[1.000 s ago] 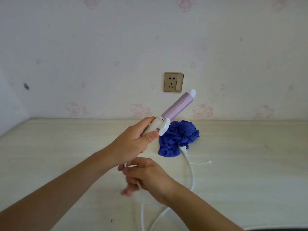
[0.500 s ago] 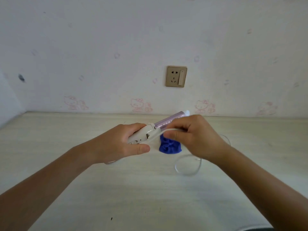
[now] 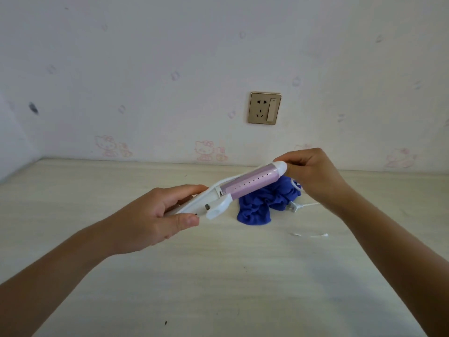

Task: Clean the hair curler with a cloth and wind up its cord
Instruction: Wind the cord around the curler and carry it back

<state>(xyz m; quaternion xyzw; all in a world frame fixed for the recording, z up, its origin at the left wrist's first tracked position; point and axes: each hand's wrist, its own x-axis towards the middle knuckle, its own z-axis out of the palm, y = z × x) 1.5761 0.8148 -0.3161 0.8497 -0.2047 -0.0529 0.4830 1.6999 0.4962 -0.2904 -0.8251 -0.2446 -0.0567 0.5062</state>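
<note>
The hair curler (image 3: 252, 182), with a pink barrel and a white handle, is held above the table, tilted up to the right. My left hand (image 3: 155, 215) grips its white handle. My right hand (image 3: 313, 173) sits at the barrel's white tip with fingers curled, pinching the white cord (image 3: 227, 180), which runs along the top of the barrel. Behind the curler a crumpled blue cloth (image 3: 257, 210) lies on the table. The cord's plug (image 3: 292, 207) rests on the table just right of the cloth.
A pale wooden table (image 3: 218, 276) spans the view and meets a white wall at the back. A gold wall socket (image 3: 264, 108) sits above the curler. A thin white tie (image 3: 311, 235) lies on the table to the right.
My right hand has slid from mid-barrel to the tip, drawing the cord along the barrel. The cord loop on the table is gone and the plug now lies beside the cloth.
</note>
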